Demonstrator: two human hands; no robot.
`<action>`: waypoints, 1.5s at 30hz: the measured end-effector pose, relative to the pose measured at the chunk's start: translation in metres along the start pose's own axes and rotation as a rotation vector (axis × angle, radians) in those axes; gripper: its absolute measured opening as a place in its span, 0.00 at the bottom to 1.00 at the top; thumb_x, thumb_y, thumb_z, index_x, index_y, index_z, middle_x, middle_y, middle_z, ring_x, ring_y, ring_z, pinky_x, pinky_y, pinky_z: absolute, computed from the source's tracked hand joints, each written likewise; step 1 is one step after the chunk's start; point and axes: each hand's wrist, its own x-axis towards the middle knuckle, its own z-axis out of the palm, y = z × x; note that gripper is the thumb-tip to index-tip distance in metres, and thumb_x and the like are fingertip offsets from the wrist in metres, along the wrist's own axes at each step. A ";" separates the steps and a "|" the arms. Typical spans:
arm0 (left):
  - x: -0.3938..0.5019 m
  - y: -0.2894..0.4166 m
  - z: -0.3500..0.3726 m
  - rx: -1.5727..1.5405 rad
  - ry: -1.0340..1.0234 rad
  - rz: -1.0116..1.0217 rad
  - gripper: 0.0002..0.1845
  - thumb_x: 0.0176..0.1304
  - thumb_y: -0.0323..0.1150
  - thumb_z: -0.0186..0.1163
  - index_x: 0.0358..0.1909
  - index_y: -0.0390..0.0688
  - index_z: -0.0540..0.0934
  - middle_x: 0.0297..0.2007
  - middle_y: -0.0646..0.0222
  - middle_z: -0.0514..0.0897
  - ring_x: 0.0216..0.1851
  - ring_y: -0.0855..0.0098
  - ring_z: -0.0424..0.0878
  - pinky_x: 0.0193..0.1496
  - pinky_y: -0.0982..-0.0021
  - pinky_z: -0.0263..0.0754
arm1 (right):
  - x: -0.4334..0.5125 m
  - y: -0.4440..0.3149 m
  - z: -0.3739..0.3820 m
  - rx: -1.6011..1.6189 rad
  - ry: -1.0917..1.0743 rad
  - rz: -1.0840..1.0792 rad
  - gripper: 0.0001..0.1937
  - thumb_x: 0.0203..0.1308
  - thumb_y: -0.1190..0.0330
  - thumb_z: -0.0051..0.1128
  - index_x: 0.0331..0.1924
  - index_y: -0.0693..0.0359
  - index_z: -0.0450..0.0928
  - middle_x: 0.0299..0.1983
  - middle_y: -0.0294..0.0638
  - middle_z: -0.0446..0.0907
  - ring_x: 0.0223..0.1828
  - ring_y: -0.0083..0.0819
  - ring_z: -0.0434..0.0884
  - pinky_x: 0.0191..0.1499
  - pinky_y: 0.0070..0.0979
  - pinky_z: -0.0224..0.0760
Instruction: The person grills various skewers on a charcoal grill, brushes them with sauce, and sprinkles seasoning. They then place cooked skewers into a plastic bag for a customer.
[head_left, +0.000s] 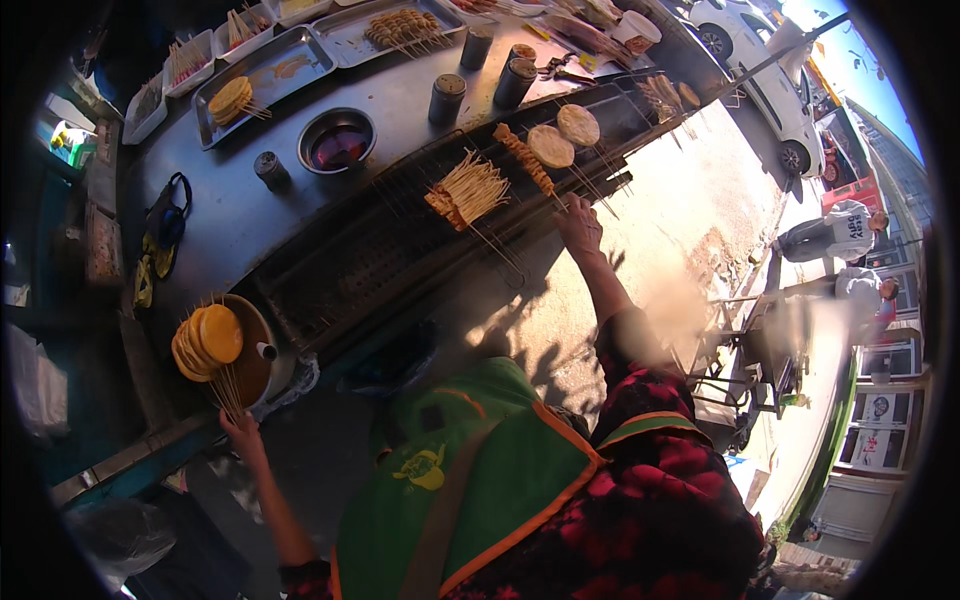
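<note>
At the lower left, my left hand (243, 433) grips a bunch of wooden skewers (229, 390) bearing several round flat cakes (204, 341), held over a large round pot (271, 352). My right hand (582, 227) is at the near edge of the charcoal grill (360, 270), with its fingers at the stick end of a spiral-cut skewer (525, 157). Two pale round flatbreads on sticks, one of them a flatbread (551, 146) beside the spiral skewer, lie farther right. Left of my right hand, enoki mushrooms (476, 184) lie on a wire rack.
Behind the grill stand a steel bowl of dark red liquid (339, 146), several shaker tins (448, 97), and metal trays (315, 60) with skewers. A small shaker (271, 171) and a black and yellow cloth item (165, 225) are at left. Two people stand far right, near a parked white car (757, 82).
</note>
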 end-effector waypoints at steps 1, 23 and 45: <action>-0.004 -0.006 0.003 0.032 0.104 0.093 0.32 0.66 0.44 0.53 0.68 0.49 0.53 0.47 0.54 0.76 0.45 0.64 0.78 0.43 0.65 0.74 | 0.013 0.009 0.009 -0.041 -0.049 0.032 0.18 0.56 0.63 0.57 0.50 0.56 0.71 0.45 0.46 0.77 0.47 0.45 0.77 0.46 0.39 0.70; -0.341 -0.086 0.192 0.039 -0.420 -0.044 0.18 0.65 0.37 0.53 0.52 0.37 0.71 0.42 0.62 0.75 0.41 0.73 0.75 0.44 0.71 0.72 | 0.065 0.111 -0.011 0.387 -0.068 -0.215 0.18 0.59 0.68 0.50 0.54 0.55 0.70 0.39 0.48 0.79 0.40 0.53 0.78 0.42 0.45 0.72; -0.262 -0.079 0.295 -0.073 -0.639 -0.085 0.13 0.66 0.36 0.52 0.48 0.41 0.73 0.33 0.65 0.77 0.33 0.71 0.78 0.38 0.68 0.73 | 0.125 0.166 -0.007 0.237 -0.078 -0.122 0.31 0.55 0.74 0.57 0.64 0.54 0.60 0.47 0.46 0.75 0.50 0.46 0.75 0.49 0.38 0.71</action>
